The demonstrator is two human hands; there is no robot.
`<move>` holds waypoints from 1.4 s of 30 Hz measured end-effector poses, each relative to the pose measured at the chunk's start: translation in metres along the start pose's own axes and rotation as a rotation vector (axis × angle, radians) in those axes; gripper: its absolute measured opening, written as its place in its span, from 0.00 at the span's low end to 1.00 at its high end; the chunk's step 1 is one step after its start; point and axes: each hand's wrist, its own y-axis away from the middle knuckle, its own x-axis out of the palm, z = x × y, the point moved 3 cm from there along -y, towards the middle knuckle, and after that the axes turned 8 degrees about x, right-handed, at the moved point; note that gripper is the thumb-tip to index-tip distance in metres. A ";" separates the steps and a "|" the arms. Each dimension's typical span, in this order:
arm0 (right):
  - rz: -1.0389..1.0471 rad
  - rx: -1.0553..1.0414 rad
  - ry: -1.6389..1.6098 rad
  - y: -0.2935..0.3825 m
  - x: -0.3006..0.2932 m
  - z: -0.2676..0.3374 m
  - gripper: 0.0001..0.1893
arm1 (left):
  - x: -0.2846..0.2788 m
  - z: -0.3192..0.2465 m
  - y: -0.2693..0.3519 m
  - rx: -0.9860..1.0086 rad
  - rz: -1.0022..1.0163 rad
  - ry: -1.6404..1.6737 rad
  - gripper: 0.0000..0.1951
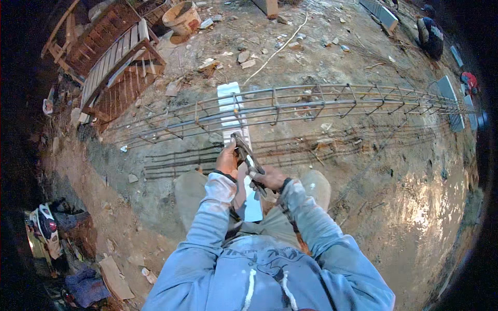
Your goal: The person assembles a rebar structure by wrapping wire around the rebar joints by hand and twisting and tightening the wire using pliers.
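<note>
My left hand [227,160] grips the upper end of a dark, elongated metal object [249,155], with the thumb laid along it. Lower down, my right hand [270,179] is closed around the same object. Its parts overlap, so I cannot tell whether it is a tool or bundled steel pieces. Beneath both hands a long white board [253,210] runs away from me between my knees. Just beyond my hands, a rebar cage [276,105] of long bars and stirrups crosses over the board's far part from left to right.
A slatted wooden bench [120,54] stands at upper left beside a dirty bucket [182,17]. Stones [244,56] and a pale hose or cable [282,46] lie on the dirt. A person [430,35] is at far upper right. Wet ground [424,214] shines at right.
</note>
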 end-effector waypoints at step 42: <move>-1.649 0.137 1.179 0.115 -0.291 0.083 0.22 | 0.068 0.034 -0.027 0.077 0.051 -0.454 0.13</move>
